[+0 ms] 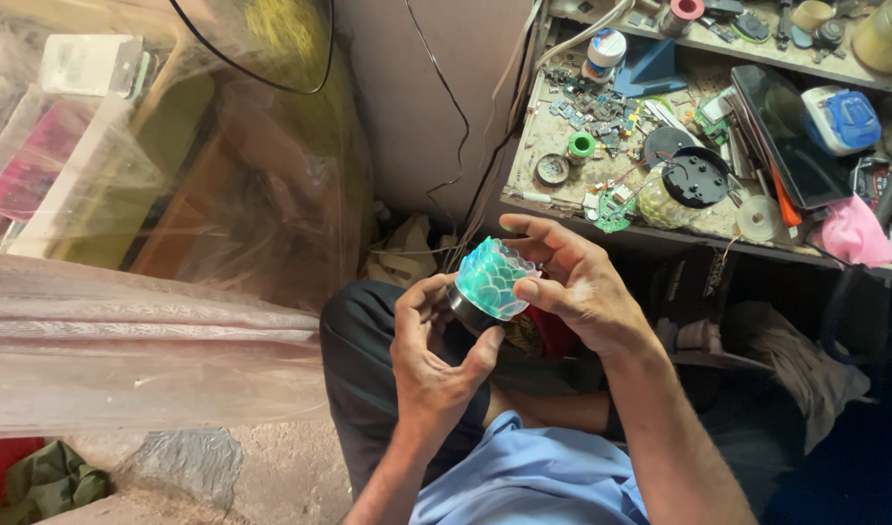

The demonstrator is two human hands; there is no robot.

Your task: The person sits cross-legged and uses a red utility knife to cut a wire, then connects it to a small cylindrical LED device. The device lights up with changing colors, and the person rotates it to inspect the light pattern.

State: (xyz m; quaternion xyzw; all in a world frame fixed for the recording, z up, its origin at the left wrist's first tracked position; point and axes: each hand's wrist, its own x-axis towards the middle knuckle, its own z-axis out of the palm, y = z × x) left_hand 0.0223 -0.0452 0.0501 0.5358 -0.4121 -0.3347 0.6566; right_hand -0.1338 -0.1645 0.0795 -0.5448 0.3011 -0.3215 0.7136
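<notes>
Behind the hands sits a messy workbench (563, 146) full of small parts. Both hands hold a green bumpy dome (495, 277) over the lap: the left hand (431, 355) grips its dark base, the right hand (572, 282) pinches its top.

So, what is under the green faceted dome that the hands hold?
A dark ring base sits under the dome, gripped by the left hand. The right hand holds the dome. The base's underside is hidden.

Single head view, looking steeply down, close over lap, workbench (660, 233) ahead
</notes>
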